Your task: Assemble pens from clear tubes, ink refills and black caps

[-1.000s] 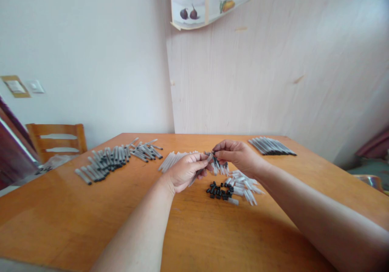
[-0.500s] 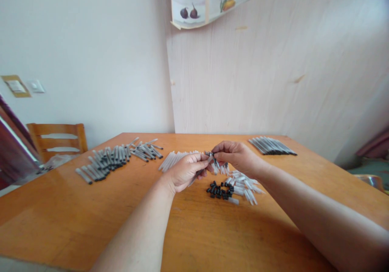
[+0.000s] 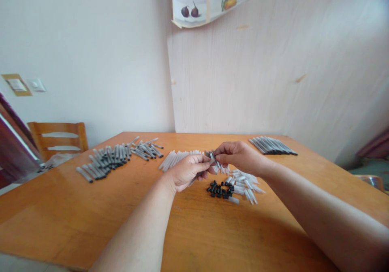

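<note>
My left hand is closed around a grey pen barrel that slants up to the right. My right hand pinches a small part at the barrel's upper tip; the part is too small to name. Both hands hover above the wooden table, fingertips touching. Just below them lies a cluster of small black caps beside a loose heap of short clear pieces.
A row of clear tubes lies behind my left hand. Several grey pens with black ends are spread at the back left. A neat bundle of dark refills sits at the back right. A wooden chair stands left of the table.
My hands stay together at the barrel's tip; my right hand's fingers have shifted slightly lower. The view has drifted a little.
</note>
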`<state>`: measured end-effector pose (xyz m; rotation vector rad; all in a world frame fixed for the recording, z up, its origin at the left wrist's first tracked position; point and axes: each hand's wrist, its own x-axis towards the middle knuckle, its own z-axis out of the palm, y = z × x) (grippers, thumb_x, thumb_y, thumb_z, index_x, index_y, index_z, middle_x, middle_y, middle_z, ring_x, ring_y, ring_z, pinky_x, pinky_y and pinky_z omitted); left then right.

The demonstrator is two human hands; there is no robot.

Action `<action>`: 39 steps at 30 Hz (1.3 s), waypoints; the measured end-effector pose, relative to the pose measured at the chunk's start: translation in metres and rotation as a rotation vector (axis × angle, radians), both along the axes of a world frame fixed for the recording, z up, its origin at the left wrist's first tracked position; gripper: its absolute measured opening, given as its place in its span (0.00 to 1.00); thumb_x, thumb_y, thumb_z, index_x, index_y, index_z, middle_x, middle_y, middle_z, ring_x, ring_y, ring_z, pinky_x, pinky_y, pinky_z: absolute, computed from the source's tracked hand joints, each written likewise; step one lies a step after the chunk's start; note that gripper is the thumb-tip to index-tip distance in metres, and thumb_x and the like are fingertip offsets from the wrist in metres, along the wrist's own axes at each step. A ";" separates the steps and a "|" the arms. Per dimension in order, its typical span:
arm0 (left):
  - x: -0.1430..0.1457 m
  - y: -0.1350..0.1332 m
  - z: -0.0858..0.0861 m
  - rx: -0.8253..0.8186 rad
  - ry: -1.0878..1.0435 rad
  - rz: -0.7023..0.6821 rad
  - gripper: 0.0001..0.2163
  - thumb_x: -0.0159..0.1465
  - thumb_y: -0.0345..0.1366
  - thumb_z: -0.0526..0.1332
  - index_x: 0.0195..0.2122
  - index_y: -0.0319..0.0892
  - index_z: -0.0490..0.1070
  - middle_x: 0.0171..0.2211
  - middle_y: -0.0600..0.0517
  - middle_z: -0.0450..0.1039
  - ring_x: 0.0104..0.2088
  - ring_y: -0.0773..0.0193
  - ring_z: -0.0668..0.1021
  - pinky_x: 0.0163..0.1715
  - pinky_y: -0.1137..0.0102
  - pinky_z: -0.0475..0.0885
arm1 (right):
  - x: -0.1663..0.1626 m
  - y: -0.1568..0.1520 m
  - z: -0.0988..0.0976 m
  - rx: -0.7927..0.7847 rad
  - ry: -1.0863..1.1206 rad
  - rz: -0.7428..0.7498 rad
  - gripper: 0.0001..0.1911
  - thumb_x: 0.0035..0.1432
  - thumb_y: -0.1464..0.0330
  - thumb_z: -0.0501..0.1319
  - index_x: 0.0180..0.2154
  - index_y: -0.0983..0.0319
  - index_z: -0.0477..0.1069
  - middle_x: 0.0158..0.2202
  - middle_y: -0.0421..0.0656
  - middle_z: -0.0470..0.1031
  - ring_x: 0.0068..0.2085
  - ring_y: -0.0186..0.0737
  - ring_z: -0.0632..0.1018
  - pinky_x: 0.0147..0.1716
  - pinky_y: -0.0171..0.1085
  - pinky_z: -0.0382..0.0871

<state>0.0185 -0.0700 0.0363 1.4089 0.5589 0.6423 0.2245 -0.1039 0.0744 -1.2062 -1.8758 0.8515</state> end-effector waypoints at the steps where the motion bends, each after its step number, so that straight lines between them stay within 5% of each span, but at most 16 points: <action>1: 0.000 0.000 0.000 0.002 0.004 0.002 0.12 0.58 0.42 0.65 0.37 0.38 0.74 0.33 0.48 0.75 0.27 0.70 0.70 0.28 0.72 0.58 | 0.000 0.000 0.000 -0.008 -0.009 -0.002 0.10 0.53 0.64 0.62 0.35 0.63 0.74 0.27 0.40 0.74 0.28 0.33 0.72 0.29 0.33 0.66; 13: 0.002 -0.002 -0.002 0.073 0.077 0.007 0.11 0.60 0.39 0.64 0.41 0.39 0.73 0.37 0.48 0.75 0.28 0.71 0.70 0.30 0.72 0.60 | -0.001 -0.001 -0.002 0.101 -0.299 -0.075 0.20 0.60 0.54 0.55 0.25 0.62 0.68 0.22 0.39 0.69 0.25 0.32 0.68 0.24 0.32 0.58; 21: 0.001 -0.001 -0.001 0.068 0.060 0.000 0.13 0.60 0.42 0.64 0.40 0.38 0.73 0.35 0.49 0.74 0.29 0.70 0.70 0.30 0.72 0.60 | -0.004 0.001 -0.008 0.089 -0.221 0.016 0.28 0.64 0.49 0.46 0.26 0.63 0.69 0.21 0.39 0.66 0.23 0.31 0.65 0.24 0.33 0.58; 30: 0.001 0.000 -0.001 0.060 0.021 0.002 0.12 0.61 0.41 0.63 0.38 0.37 0.73 0.34 0.48 0.75 0.28 0.70 0.71 0.31 0.72 0.61 | 0.005 0.000 -0.002 0.159 -0.136 0.024 0.14 0.60 0.58 0.57 0.36 0.63 0.71 0.30 0.41 0.73 0.31 0.34 0.71 0.32 0.34 0.64; 39: 0.003 -0.001 -0.001 0.059 0.067 0.005 0.13 0.59 0.42 0.65 0.40 0.38 0.73 0.35 0.49 0.75 0.28 0.71 0.71 0.30 0.72 0.61 | -0.002 -0.002 -0.004 0.208 -0.365 -0.087 0.17 0.63 0.58 0.52 0.27 0.62 0.67 0.23 0.39 0.69 0.26 0.33 0.68 0.26 0.34 0.57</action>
